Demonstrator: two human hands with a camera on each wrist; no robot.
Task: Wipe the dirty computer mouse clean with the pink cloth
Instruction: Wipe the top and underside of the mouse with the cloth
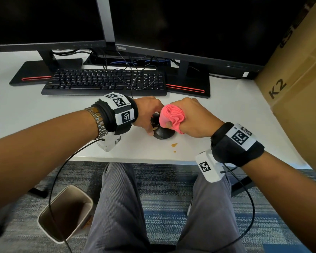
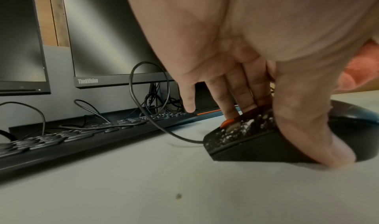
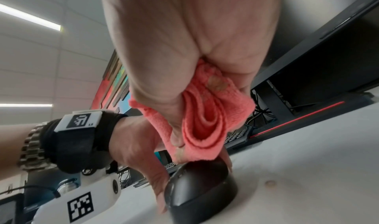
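Brown crumb smear (image 1: 174,144) on white bench (image 1: 226,110), nearest the edge, just in front of the mouse. Black corded plastic computer mouse (image 1: 162,133) — left hand (image 1: 146,114) fingers (image 2: 235,101) pinching its sides, speckled buttons still dirty. Right hand (image 1: 192,117) fingers clenched round bunched pink cloth (image 1: 171,115), just above the mouse. Behind it, black keyboard (image 1: 104,82). Risk: soiled folds may smear grime back — or crumbs scatter.
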